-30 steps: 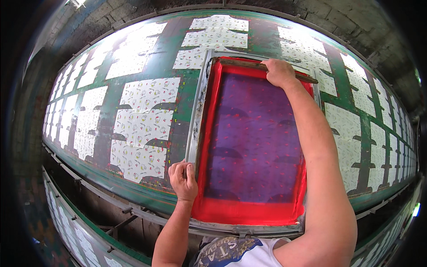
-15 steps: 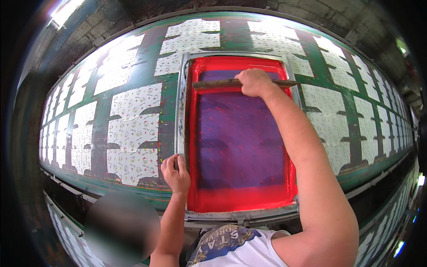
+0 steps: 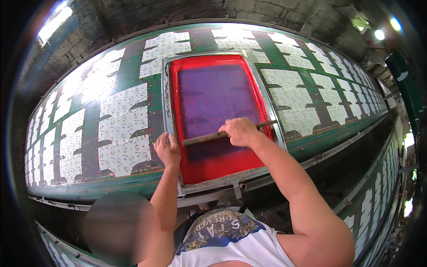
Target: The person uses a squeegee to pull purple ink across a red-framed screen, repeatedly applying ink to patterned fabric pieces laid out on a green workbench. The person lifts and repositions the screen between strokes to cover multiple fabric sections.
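Observation:
A screen printing frame (image 3: 167, 95) with metal sides lies on the long green table in front of me. Red ink borders its purple mesh (image 3: 213, 89), thickest along the near end. My right hand (image 3: 240, 132) is closed round the middle of a long wooden-handled squeegee (image 3: 202, 139), which spans the mesh at a slant in its nearer half, right end farther away. At the frame's near left side, my left hand (image 3: 168, 150) holds the metal edge with bent fingers. The squeegee's blade is hidden under its handle.
White printed fabric pieces (image 3: 124, 127) lie in rows on the green table (image 3: 133, 182), both sides of the frame and beyond. A metal rail (image 3: 320, 158) follows the near edge. Another table with fabric pieces (image 3: 369, 209) stands lower right. A blurred round patch covers the lower left.
My right hand has drawn the squeegee from the far end of the mesh toward me. My left hand stays at the frame's left side. The whole view has shifted and tilted.

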A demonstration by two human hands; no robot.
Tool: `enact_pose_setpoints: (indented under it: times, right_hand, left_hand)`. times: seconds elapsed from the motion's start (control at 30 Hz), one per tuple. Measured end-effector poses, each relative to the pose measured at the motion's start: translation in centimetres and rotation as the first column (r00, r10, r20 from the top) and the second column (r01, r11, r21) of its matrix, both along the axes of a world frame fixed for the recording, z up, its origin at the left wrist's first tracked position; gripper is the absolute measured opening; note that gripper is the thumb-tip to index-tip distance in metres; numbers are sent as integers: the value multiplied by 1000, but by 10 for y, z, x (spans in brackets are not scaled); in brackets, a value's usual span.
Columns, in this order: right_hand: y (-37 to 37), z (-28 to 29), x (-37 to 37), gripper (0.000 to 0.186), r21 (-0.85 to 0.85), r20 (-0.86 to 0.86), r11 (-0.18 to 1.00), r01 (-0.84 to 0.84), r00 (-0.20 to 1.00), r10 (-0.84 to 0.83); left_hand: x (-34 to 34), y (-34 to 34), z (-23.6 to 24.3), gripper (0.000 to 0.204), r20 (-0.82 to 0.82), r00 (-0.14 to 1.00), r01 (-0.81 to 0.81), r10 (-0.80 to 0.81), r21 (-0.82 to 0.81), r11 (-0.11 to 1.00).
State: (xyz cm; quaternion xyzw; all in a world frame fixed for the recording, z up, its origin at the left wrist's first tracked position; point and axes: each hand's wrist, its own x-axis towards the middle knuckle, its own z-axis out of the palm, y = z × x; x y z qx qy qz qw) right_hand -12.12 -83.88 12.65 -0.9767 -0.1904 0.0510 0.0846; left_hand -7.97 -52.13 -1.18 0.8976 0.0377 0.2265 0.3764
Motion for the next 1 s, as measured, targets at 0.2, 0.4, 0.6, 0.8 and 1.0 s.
enact_pose_setpoints:
  times: [0.2, 0.4, 0.6, 0.8, 1.0]
  right_hand:
    - [21, -3, -110, 36, -2, -25, 999, 33, 999, -33]
    - [21, -14, -163, 53, -64, 67, 996, -67, 995, 72]
    - [3, -19, -186, 81, 9, -57, 987, -162, 985, 162]
    - [-58, -24, -196, 72, 489, -78, 851, -192, 962, 263]
    - [-162, -46, -192, 68, 600, 141, 762, 244, 905, -401]
  left_hand:
    - [0, 2, 2, 34, -55, 998, 19, -17, 33, 999]
    - [-3, -2, 7, 38, -43, 999, 3, 2, 112, 994]
    - [-3, -1, 7, 43, -60, 997, -29, 41, 187, 982]
    - [0, -4, 9, 41, -60, 994, -81, 93, 175, 981]
    - [-1, -5, 6, 43, -55, 990, -114, 131, 233, 966]
